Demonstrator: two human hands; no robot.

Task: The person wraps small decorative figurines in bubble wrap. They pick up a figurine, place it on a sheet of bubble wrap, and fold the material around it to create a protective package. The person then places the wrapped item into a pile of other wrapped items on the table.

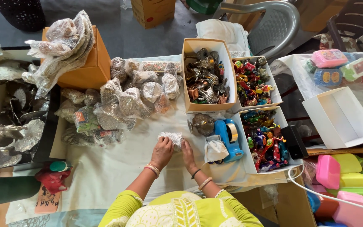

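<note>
We are pressing the left hand (162, 151) and right hand (187, 152) together around a small bubble-wrapped bundle (171, 138) lying on the cloth-covered tabletop (106, 172). Just beyond, the blue tape dispenser (228, 138) and wrapped pieces (118, 103) are crowding us; the loose wrap is likely springing open if our grip slackens.

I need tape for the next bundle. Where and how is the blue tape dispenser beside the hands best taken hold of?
Probably by its blue plastic body: the blue tape dispenser lies lengthwise on the white cloth, tape roll near the far end. Come from above with the right hand, which is nearest, clasping its long sides behind the roll and avoiding the crumpled white paper against its left side.
</note>
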